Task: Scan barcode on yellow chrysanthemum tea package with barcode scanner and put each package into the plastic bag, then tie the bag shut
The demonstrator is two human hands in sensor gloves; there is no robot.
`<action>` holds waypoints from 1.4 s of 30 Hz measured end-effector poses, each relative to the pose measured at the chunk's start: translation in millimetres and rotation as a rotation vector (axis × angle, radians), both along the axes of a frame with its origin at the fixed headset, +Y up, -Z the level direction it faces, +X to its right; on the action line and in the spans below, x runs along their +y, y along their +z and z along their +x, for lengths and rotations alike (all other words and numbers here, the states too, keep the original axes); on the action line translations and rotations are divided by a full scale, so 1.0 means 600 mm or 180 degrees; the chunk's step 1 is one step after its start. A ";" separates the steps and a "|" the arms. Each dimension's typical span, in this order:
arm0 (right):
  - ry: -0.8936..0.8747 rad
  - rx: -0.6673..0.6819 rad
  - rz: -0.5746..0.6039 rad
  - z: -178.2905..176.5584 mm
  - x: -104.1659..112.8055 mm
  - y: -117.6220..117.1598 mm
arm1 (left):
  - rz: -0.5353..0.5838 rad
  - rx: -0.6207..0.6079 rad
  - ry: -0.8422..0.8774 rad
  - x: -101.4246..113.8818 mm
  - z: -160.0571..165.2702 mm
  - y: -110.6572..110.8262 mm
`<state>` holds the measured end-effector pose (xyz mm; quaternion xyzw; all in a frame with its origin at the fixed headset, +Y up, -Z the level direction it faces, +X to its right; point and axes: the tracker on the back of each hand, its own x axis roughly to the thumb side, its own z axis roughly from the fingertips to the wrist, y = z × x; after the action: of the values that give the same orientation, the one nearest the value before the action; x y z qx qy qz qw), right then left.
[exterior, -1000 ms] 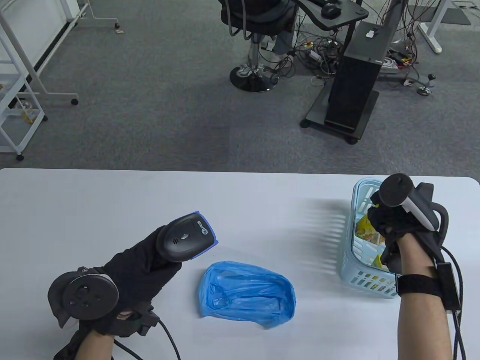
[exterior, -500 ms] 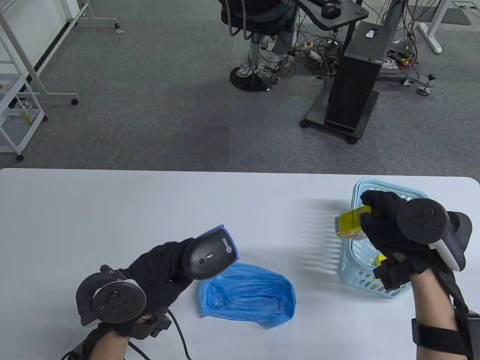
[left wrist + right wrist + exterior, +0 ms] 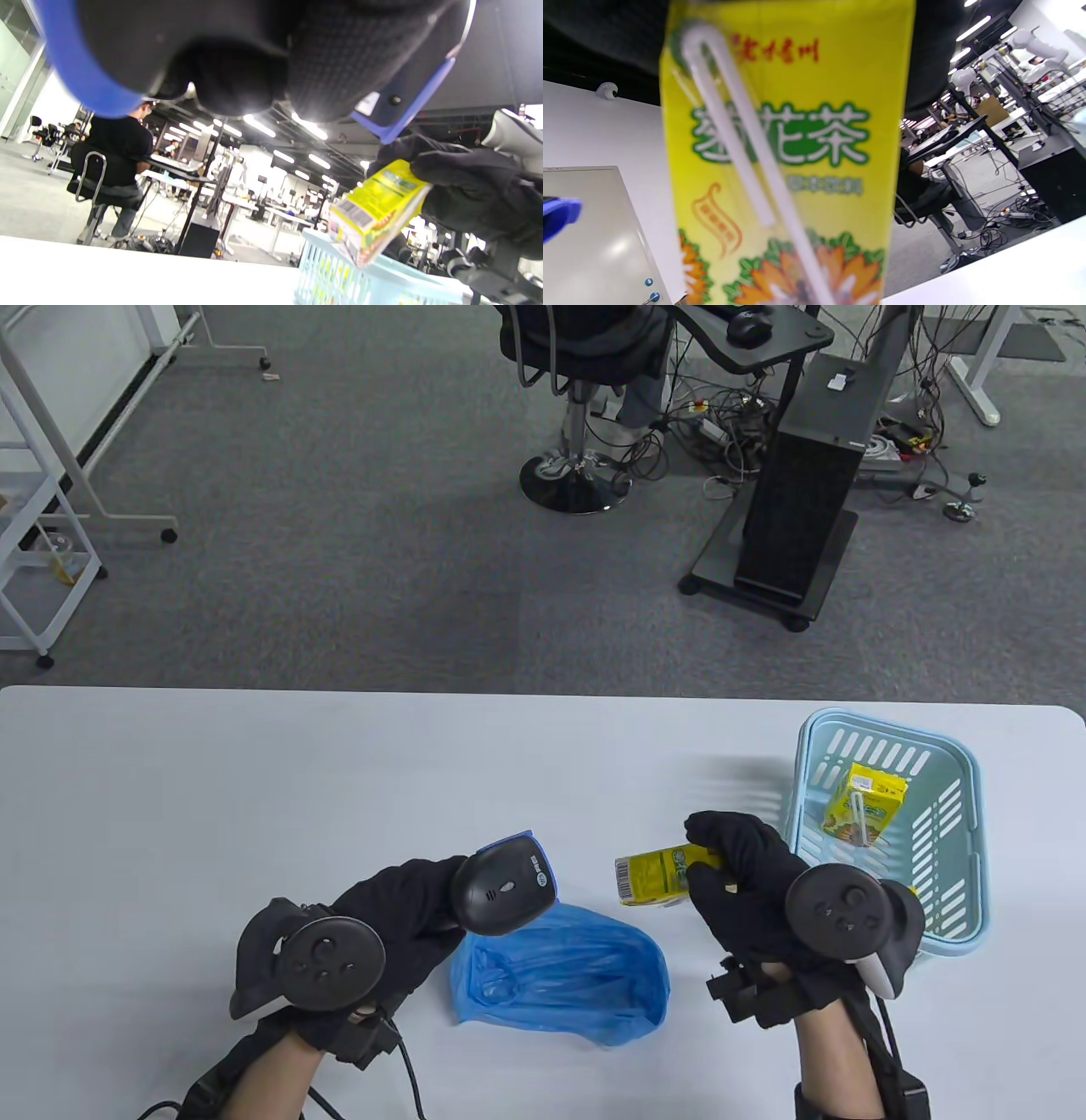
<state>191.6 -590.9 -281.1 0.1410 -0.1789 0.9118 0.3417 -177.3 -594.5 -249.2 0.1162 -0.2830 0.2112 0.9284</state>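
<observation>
Nearest us lies the blue plastic bag, crumpled on the white table. At its left rim we see the left hand, fingers wrapped round the barcode scanner, whose head overhangs the bag. Just beyond the bag's right end, the right hand pinches a yellow tea package, which juts left past the fingertips, barcode end outward. Farther right of the bag, the light-blue basket holds a second package.
</observation>
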 end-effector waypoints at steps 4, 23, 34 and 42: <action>-0.0071 0.0011 0.0060 -0.008 -0.030 0.008 | -0.0109 -0.0048 -0.0213 -0.019 0.017 -0.006; 0.0168 0.0117 -0.0146 -0.023 -0.053 0.004 | -0.0248 -0.0130 -0.0666 -0.084 0.080 -0.012; 0.0175 0.0135 -0.0145 -0.024 -0.054 0.004 | -0.0146 0.0011 -0.0835 -0.089 0.085 -0.014; 0.0174 0.0154 -0.0170 -0.027 -0.055 0.003 | -0.0246 0.0072 -0.0867 -0.089 0.083 -0.019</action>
<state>175.5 -623.9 -279.3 0.1587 -0.1422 0.9216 0.3245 -127.7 -647.8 -260.5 0.0432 -0.2773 0.0926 0.9553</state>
